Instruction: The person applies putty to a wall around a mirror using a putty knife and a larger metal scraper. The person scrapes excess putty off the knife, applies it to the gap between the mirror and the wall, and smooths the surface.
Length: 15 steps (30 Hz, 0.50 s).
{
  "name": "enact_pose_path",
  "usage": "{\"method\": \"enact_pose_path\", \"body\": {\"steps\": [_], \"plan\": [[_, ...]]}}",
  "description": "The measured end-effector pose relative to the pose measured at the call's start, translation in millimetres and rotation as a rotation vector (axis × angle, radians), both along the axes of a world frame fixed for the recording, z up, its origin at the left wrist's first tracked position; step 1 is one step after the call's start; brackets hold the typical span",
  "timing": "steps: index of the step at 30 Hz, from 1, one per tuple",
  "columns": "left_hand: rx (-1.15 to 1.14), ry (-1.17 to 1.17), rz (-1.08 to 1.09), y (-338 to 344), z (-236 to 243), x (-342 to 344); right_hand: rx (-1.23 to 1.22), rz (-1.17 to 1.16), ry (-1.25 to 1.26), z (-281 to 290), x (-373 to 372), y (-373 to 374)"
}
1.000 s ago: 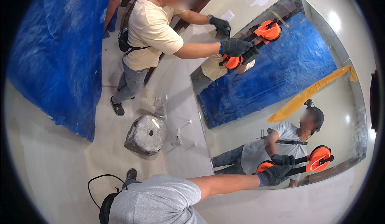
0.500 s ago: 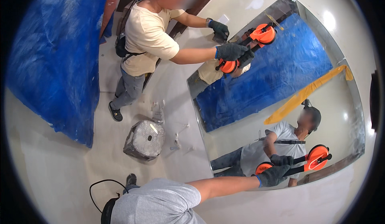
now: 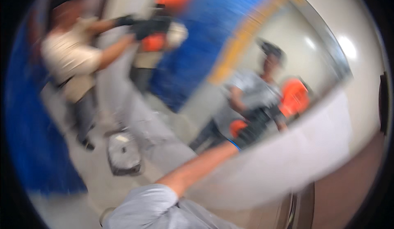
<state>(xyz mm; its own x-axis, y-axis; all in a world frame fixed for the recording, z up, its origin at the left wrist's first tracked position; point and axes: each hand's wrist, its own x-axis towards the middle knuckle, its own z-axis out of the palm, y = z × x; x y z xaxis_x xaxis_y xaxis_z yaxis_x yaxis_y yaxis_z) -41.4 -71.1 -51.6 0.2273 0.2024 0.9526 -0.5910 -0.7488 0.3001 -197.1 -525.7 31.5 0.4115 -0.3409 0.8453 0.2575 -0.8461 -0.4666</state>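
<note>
Suction lifter, orange with round heads, is against the mirror, near its lower edge; the left hand, in dark glove, is wrapped round its handle (blur hides the fingers' details). Below this edge, pale wall extends. Farther, a grey box-shaped object stands on the floor; its inside I cannot see.

One mirror — two suction lifters
</note>
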Motion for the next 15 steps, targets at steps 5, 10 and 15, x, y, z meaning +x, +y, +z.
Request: {"method": "enact_pose_path", "body": {"steps": [5, 10, 15], "plan": [[-0.255, 0.119, -0.508, 49.8, 4.0, -2.4, 0.688, 0.270, -0.298, -73.7, -166.2, -232.4], [-0.323, 0.216, -0.707, 60.7, 31.1, 8.6, 0.330, -0.860, -0.091, -81.9, -198.7, -189.3], [-0.277, 0.170, -0.858, 51.2, 48.8, -9.7, 0.181, -0.934, -0.003, -93.6, -228.0, -221.0]]}}
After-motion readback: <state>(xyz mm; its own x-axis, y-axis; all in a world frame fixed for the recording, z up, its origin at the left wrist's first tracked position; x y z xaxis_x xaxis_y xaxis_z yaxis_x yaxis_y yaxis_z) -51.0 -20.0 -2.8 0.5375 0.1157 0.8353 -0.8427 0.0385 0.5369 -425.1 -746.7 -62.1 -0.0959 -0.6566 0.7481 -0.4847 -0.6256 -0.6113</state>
